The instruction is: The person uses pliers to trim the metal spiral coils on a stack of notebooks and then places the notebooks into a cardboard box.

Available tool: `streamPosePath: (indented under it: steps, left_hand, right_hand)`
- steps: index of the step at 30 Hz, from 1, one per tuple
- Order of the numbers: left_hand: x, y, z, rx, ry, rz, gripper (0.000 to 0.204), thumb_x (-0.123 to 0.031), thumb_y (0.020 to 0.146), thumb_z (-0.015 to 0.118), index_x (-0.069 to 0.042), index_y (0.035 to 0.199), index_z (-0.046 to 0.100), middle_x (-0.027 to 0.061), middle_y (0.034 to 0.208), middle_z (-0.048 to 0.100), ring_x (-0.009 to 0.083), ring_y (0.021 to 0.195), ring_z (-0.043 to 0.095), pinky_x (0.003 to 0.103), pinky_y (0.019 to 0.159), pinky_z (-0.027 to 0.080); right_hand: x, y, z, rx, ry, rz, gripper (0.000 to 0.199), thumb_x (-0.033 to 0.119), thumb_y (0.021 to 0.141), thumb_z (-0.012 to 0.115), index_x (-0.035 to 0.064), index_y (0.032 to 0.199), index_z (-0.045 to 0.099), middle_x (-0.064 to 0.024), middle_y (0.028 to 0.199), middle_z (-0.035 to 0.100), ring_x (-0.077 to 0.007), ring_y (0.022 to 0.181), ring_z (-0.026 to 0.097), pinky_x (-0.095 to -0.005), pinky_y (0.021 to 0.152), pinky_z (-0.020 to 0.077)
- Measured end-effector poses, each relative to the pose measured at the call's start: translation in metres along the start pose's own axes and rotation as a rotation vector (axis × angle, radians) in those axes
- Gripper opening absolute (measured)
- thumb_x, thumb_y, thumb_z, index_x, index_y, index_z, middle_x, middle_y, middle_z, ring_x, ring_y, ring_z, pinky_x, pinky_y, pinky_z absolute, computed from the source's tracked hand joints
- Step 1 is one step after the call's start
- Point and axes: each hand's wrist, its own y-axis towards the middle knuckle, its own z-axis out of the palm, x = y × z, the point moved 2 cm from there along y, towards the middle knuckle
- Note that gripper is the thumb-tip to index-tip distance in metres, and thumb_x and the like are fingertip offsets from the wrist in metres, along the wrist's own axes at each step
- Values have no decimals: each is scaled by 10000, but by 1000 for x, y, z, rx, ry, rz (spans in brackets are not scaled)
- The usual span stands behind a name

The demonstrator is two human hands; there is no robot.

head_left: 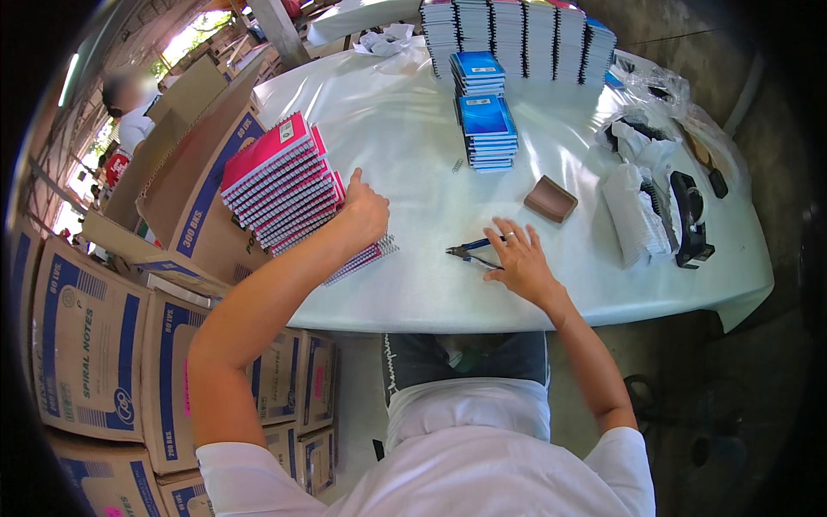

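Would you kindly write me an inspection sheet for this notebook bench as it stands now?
Surface: table under a white cover, wrinkled.
Job's things: pink notebooks stacked at the left edge; pliers with blue handles near the front.
Clutter: blue notebooks in two piles, a far notebook row, a brown block, plastic wrap, a black tool.
Grips: left hand rests on the pink stack; right hand lies flat, fingertips on the pliers.
Cables: nothing seen.
Surroundings: printed cartons stacked at the left, one open box beside the table; another person far left.
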Motion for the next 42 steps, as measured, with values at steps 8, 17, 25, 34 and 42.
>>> streamPosePath:
  steps: [8, 17, 25, 34, 42]
  left_hand:
    - [19, 2, 2, -20, 73, -65, 871, -511, 626, 825, -190, 1367, 498, 75, 1323, 584, 314, 1364, 390, 576, 1146, 117]
    - [31, -2, -2, -57, -124, 149, 449, -415, 643, 816, -113, 963, 729, 71, 1034, 698, 265, 1018, 653, 439, 866, 494]
    - [43, -9, -18, -43, -319, 269, 832, -301, 651, 827, -234, 1403, 477, 107, 1186, 644, 306, 1082, 622, 440, 889, 501]
    - [53, 10, -25, 119, -443, 417, 824, -48, 668, 716, -296, 1413, 466, 161, 1289, 593, 324, 1143, 597, 402, 926, 500]
    - [51, 0, -33, 88, -517, 453, 857, 81, 677, 621, -312, 1419, 453, 144, 1317, 578, 315, 1120, 622, 387, 914, 519]
  right_hand:
    - [18, 25, 15, 344, 110, 194, 317, 27, 725, 674, 12, 1030, 586, -187, 1232, 507, -265, 1045, 537, -406, 858, 444]
    - [5, 2, 41, 173, 30, -29, 514, 377, 862, 636, 84, 1272, 537, -166, 1252, 509, -324, 1241, 437, -514, 1096, 289]
    - [72, 31, 39, -39, 809, 281, 392, 349, 899, 626, 30, 1106, 531, -147, 1034, 562, -275, 842, 571, -392, 720, 479]
    - [170, 80, 55, 530, 2359, 752, 766, 746, 884, 258, 49, 1063, 521, -59, 830, 574, -170, 737, 562, -338, 731, 512]
    - [182, 93, 61, 578, 2479, 871, 777, 770, 863, 268, 57, 1037, 525, -116, 890, 623, -216, 801, 632, -375, 730, 539]
